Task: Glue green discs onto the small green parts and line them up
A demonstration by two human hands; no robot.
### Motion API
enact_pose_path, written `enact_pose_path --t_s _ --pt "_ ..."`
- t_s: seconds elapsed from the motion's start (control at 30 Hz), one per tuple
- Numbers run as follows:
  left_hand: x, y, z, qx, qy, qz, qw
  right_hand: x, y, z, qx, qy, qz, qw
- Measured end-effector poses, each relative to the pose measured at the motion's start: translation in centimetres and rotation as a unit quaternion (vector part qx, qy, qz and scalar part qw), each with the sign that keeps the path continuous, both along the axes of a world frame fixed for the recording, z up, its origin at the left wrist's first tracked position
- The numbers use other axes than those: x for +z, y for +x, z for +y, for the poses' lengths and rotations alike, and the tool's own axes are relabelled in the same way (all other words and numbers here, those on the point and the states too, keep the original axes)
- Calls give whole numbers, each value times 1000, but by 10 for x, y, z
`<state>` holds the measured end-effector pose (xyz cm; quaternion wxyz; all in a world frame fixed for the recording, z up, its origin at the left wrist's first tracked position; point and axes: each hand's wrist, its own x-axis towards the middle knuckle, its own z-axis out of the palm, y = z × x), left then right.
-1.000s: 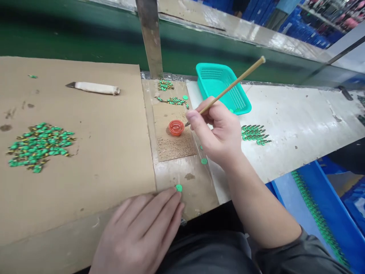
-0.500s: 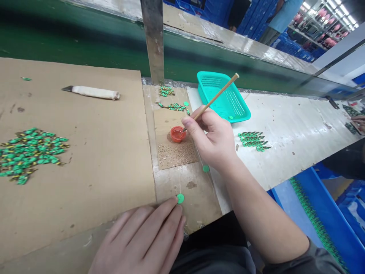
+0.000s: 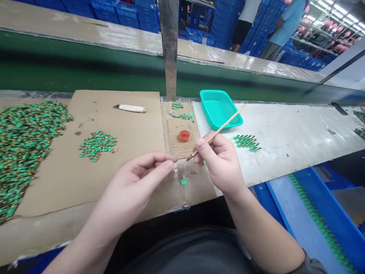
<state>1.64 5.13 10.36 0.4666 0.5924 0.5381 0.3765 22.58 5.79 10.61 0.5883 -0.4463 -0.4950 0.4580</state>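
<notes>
My right hand [image 3: 221,161] holds a thin wooden stick [image 3: 228,121] like a pen, its dark tip pointing down to the left. Close to that tip, my left hand [image 3: 142,175] is closed, thumb against fingers; whatever it pinches is too small to make out. Just below the tip lies a green disc [image 3: 184,181] on the brown work surface. Behind the hands, a small red cup [image 3: 184,136] stands on a piece of cardboard. Small green and dark pieces [image 3: 182,116] lie beyond the cup.
A teal basket [image 3: 218,110] stands behind my right hand, with rows of green pieces [image 3: 246,142] nearby. At left are a white-wrapped blade [image 3: 132,109], a small pile [image 3: 98,145] and a large heap [image 3: 23,148]. A metal post [image 3: 170,57] rises at the back. People stand beyond.
My left hand has lifted off the table by the green disc and closed near the stick's tip. My right hand has drawn the stick from the red cup toward me. The view has shifted.
</notes>
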Motion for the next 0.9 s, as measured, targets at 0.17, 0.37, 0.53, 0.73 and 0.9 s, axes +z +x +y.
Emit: enact_pose_path --t_s 0.17,0.37,0.53,0.73,0.9 --pt "11 9 -8 -66 -63 -67 994 5 -2 -24 22 -19 26 999" --pt "13 10 -35 -61 -51 -59 995 4 3 -37 22 -9 62 998" --pt "7 9 -45 -44 -56 -89 993 -2 10 -42 33 -17 97 995" --pt "5 27 -55 -15 -58 -87 994 -5 14 -44 40 -30 121 991" --pt "6 34 -59 -19 -37 -72 997 -3 18 -47 39 -26 128 991"
